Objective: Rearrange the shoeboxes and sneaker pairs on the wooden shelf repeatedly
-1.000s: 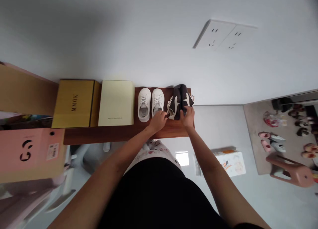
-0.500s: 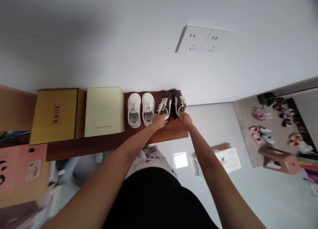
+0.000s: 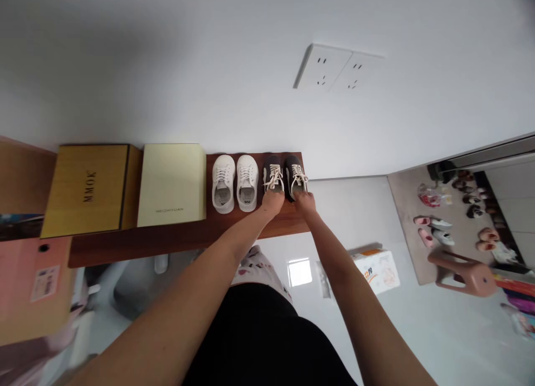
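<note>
Two dark sneakers with cream laces stand side by side at the right end of a reddish-brown wooden shelf (image 3: pixel 246 230), toes toward the wall. My left hand (image 3: pixel 273 201) is closed on the heel of the left dark sneaker (image 3: pixel 272 169). The heel of the right dark sneaker (image 3: pixel 295 171) is in my right hand (image 3: pixel 305 201), fingers partly hidden inside the shoe. Just left of them sits a pair of white sneakers, a left one (image 3: pixel 223 177) and a right one (image 3: pixel 247 177), also with toes to the wall.
Left of the shoes are a cream box (image 3: pixel 171 179) and a yellow-brown box (image 3: pixel 90 188). A pink box (image 3: pixel 25 280) is at lower left. Wall sockets (image 3: pixel 338 67) are above. On the floor to the right are a white package (image 3: pixel 382 271), a pink stool (image 3: pixel 463 271) and several shoes.
Both dark sneakers have turned from splayed angles to nearly parallel, toes to the wall. My hands stay at their heels. The view has shifted slightly.
</note>
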### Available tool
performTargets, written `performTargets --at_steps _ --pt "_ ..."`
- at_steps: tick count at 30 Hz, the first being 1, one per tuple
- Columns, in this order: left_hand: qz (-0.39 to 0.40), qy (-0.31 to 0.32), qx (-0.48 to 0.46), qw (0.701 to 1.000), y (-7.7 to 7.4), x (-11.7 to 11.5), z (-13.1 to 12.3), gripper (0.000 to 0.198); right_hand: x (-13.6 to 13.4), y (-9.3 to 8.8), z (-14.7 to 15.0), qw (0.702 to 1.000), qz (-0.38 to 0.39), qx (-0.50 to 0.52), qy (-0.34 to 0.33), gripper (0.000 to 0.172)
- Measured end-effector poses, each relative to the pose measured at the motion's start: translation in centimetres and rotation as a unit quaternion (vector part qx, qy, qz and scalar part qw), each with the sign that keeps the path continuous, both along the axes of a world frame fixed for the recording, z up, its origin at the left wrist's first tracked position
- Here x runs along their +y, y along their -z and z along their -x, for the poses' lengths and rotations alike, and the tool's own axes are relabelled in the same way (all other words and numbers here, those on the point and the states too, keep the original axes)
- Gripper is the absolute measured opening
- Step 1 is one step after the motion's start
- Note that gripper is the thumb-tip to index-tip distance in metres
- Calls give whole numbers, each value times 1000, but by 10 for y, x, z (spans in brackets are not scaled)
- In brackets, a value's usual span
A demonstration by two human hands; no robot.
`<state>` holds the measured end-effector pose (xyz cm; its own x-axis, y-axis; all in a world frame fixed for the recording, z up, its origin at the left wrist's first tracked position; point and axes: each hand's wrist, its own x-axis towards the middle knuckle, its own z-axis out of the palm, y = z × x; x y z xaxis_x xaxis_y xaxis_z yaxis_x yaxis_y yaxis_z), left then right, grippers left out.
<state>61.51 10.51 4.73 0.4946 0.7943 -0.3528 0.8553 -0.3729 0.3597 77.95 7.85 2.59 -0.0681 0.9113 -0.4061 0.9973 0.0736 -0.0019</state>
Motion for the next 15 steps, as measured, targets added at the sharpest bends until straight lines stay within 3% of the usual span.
performTargets --at_steps 8,12,15 --pt "8 7 7 1000 -7 -4 18 26 -17 6 5 997 -56 18 44 28" --pt "1 -14 -76 997 -16 -18 39 26 -38 5 10 984 -139 84 68 36" --pt "32 -51 -165 985 -24 -41 68 24 -58 3 22 965 -187 159 93 34"
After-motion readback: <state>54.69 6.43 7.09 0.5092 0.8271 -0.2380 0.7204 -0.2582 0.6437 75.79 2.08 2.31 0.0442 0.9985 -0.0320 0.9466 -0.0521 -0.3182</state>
